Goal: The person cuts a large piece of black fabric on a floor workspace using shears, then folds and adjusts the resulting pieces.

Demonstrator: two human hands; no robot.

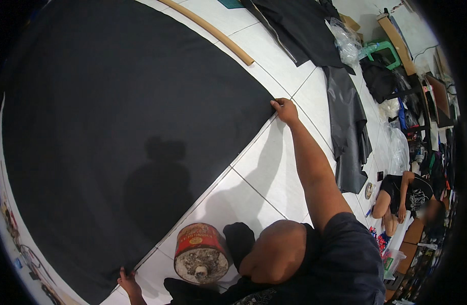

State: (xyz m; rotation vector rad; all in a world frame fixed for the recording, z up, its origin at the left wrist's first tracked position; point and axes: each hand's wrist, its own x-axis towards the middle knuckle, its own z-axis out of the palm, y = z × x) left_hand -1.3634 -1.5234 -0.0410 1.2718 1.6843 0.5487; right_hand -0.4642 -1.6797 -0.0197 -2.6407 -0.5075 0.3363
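Observation:
A large sheet of black fabric (91, 101) lies spread over the floor, filling the left and middle of the view. My right hand (285, 110) is closed in a pinch on the sheet's right corner, with that arm stretched forward. Down at the sheet's near corner, my left hand (130, 285) grips the edge, its fingers partly hidden by the angle. Between the hands the near edge runs in a straight diagonal. Close to my bent knee stands a dirty round can (200, 251) with a red band and a crusted top.
A brown cardboard tube (213, 30) lies beyond the sheet. Dark folded material (345, 117) rests on the white tiles (269, 190) to the right. Farther right are a green plastic stool (385, 53), clear plastic, and another person (409, 195) seated on the floor. Cables lie at the far left.

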